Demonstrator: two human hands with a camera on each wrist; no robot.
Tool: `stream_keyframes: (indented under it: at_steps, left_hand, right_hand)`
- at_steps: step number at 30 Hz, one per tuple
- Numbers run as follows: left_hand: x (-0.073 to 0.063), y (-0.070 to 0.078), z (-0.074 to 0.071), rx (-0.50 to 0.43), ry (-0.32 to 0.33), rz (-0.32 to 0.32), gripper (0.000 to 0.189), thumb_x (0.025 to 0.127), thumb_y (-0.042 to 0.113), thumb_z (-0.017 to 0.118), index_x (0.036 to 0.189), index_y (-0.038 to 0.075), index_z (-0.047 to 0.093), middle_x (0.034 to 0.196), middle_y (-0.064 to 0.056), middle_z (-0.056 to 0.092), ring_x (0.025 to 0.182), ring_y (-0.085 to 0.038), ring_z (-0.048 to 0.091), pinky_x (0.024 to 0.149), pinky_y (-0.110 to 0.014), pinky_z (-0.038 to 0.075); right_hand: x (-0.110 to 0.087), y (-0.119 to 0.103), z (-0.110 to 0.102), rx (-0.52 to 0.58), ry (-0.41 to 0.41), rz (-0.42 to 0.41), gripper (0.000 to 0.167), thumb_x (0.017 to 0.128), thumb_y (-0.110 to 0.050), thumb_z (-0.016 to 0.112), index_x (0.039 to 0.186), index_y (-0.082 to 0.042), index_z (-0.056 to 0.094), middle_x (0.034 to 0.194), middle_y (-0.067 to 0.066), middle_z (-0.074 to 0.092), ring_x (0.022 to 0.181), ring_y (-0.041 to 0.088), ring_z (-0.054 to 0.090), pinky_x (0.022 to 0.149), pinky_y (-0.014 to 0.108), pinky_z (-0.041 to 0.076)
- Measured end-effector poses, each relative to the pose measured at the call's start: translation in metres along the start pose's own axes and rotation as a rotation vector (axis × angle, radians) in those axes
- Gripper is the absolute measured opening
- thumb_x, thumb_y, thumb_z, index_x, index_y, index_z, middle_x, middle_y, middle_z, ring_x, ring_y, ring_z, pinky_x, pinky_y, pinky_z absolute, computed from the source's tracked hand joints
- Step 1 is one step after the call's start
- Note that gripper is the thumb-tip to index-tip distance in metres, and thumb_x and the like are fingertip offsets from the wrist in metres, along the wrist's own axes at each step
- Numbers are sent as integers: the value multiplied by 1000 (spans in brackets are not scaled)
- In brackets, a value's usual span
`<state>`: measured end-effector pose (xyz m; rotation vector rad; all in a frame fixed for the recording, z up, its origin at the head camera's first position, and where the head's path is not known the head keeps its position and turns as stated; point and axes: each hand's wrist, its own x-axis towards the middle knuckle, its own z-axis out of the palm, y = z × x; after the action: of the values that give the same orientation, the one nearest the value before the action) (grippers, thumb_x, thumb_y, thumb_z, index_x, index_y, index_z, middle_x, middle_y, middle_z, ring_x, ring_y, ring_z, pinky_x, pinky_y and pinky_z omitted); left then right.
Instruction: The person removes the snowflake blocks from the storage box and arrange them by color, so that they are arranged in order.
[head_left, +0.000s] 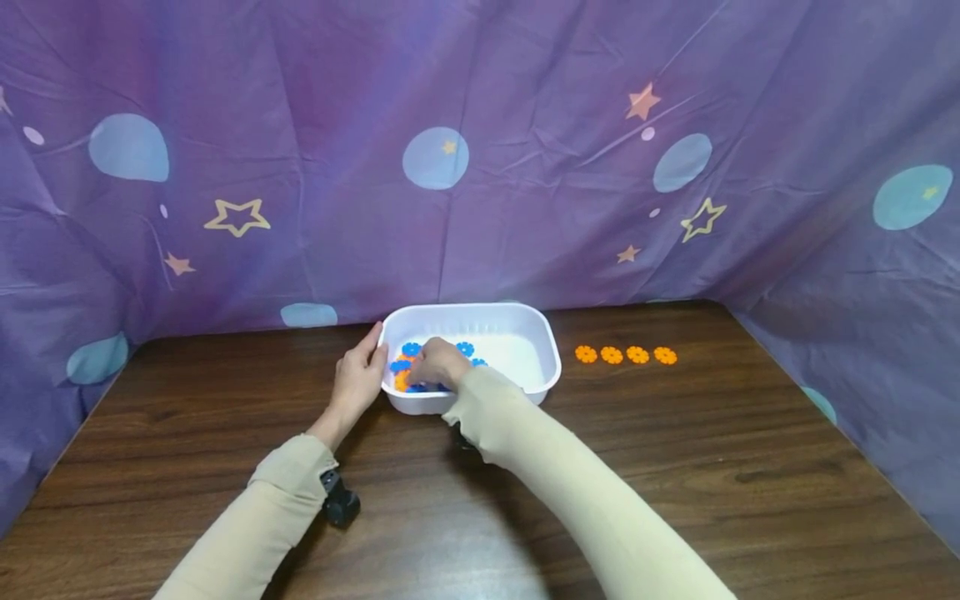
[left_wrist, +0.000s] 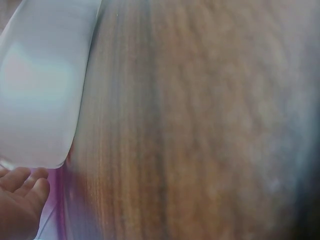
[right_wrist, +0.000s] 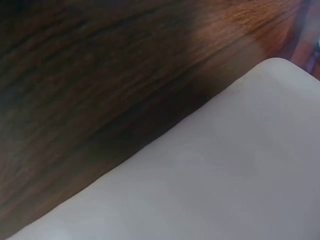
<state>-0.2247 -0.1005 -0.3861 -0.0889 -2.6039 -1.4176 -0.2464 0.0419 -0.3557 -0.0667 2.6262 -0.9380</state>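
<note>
A white plastic basin (head_left: 512,402) stands at the back of the table. My left hand (head_left: 360,375) rests against its left wall, fingers extended along the rim; in the left wrist view the hand (left_wrist: 22,200) shows at the basin's (left_wrist: 40,110) corner. My right hand (head_left: 444,363) reaches over the front rim into the basin's left half, fingers pointing down among notched, flower-shaped plastic discs. Blue discs (head_left: 411,349) and orange discs (head_left: 402,382) lie around it. Its fingertips are partly hidden, and I cannot tell whether they pinch a disc. The right wrist view holds only the basin's wall (right_wrist: 210,165) and table.
To the right of the basin, several orange discs (head_left: 612,355) lie in a straight row on the brown wooden table (head_left: 750,467). A purple curtain (head_left: 360,167) with stars and balloons hangs behind the table and along its sides.
</note>
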Motion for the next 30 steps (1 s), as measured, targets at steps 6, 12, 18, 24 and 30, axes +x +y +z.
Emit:
stream_keyframes:
  at_steps: [6, 12, 18, 24, 30]
  left_hand:
    - [-1, 0, 2, -2, 7, 5, 46, 97, 17, 45, 141, 5, 41, 141, -15, 44, 127, -34, 46, 108, -45, 34]
    - [-1, 0, 3, 7, -5, -7, 45, 98, 16, 44, 142, 5, 41, 141, -15, 43, 128, -34, 45, 108, -45, 34]
    - [-3, 1, 3, 8, -2, -10, 45, 98, 17, 44, 142, 5, 41, 141, -14, 43, 128, -33, 44, 109, -45, 34]
    - [-2, 1, 3, 1, -14, -16, 46, 98, 18, 43, 142, 5, 39, 143, -13, 41, 131, -31, 41, 111, -43, 31]
    - [0, 0, 2, 1, -3, -9, 46, 98, 17, 43, 143, 5, 39, 144, -12, 41, 131, -30, 41, 112, -42, 30]
  right_hand:
    - [0, 4, -2, 117, -20, -26, 25, 76, -7, 72, 59, -10, 55, 54, 0, 54, 52, 11, 49, 49, 18, 40]
    - [-3, 10, -7, 203, -16, -73, 13, 76, -5, 73, 70, -3, 62, 57, -1, 54, 53, 10, 50, 51, 17, 42]
    - [-8, 17, -15, 293, -4, -86, 9, 79, -4, 70, 81, 2, 63, 66, -1, 53, 56, 9, 47, 50, 17, 41]
    - [-13, 23, -29, 325, 31, -85, 10, 81, -6, 70, 85, 0, 63, 67, 1, 54, 55, 10, 45, 47, 17, 38]
    - [-19, 33, -48, 425, 78, -97, 7, 84, -4, 67, 86, 0, 61, 70, 3, 58, 56, 9, 47, 52, 20, 44]
